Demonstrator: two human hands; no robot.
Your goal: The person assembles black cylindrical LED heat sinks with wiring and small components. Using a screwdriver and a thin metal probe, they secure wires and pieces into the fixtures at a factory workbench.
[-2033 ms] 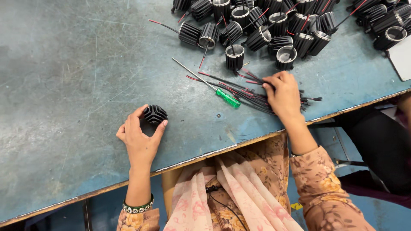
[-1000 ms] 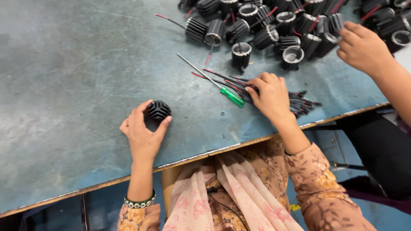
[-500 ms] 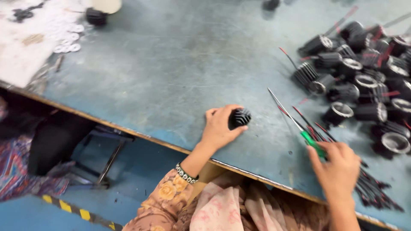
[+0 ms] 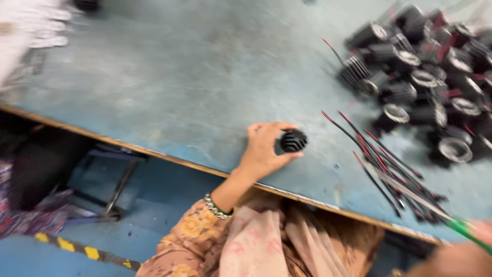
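The left hand [image 4: 264,151] still grips the black ribbed part [image 4: 293,140] near the tabletop [image 4: 169,87] edge — the right hand [image 4: 464,254] has lifted the green screwdriver [image 4: 469,232], so it looks ready to use — its grip is blurred.

A single head-worn camera supplies the only view. It looks steeply down from above the person's chest onto the worn blue-grey painted surface [image 4: 169,87], at close range. The frame is rolled, so the surface's near edge runs diagonally from upper left to lower right. The left hand [image 4: 264,151] sits near centre; the right hand [image 4: 456,259] is cut off at the lower right corner. The picture is motion-blurred. No second view shares the scene.
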